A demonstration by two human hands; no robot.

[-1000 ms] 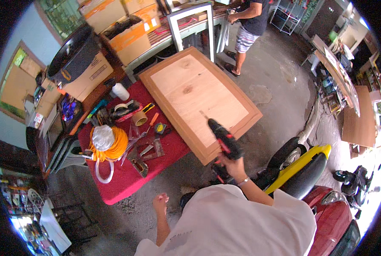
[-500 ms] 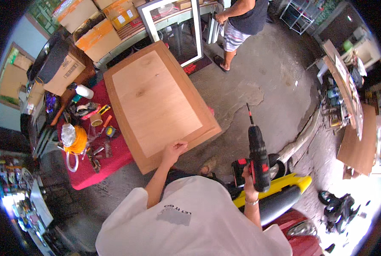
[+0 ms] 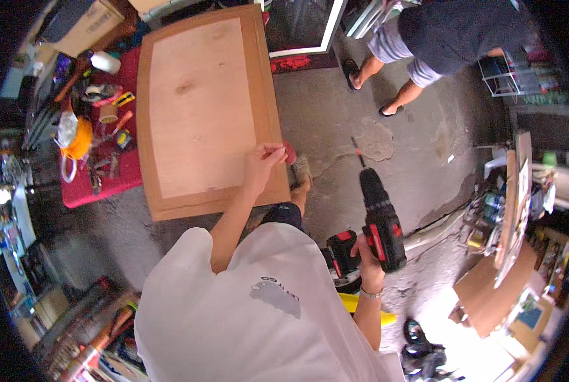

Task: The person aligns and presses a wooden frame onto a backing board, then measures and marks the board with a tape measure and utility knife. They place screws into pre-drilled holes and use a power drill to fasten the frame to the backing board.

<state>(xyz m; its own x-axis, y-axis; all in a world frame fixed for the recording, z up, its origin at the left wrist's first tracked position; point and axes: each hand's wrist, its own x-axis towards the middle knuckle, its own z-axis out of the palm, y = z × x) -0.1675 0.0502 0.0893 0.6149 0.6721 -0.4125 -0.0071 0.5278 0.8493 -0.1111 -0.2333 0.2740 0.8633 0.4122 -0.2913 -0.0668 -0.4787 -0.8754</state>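
Observation:
My right hand [image 3: 368, 264] is wrapped round the grip of a black and red cordless drill [image 3: 381, 216]. The drill's long bit points away from me over the floor, apart from any wood. Over the near right part of a framed wooden panel [image 3: 201, 121], my left hand [image 3: 264, 164] is closed, thumb and fingers pinched together. Whatever may be between those fingertips is too small to make out. The panel has a pale middle and a darker brown border, and lies on a table with a red cloth [image 3: 99, 188].
Left of the panel lie a tape measure [image 3: 124, 138], an orange-handled tool [image 3: 122, 121], a tape roll [image 3: 108, 114] and a white bottle [image 3: 105, 62]. Another person [image 3: 418, 63] stands at the far right, near a white-framed glass panel [image 3: 329, 32]. Boards [image 3: 510, 210] lean at the right.
My view has turned to the right and lower. My left hand has shifted toward the panel's right edge, still pinched. The drill stays in my right hand; the other person has stepped rightward.

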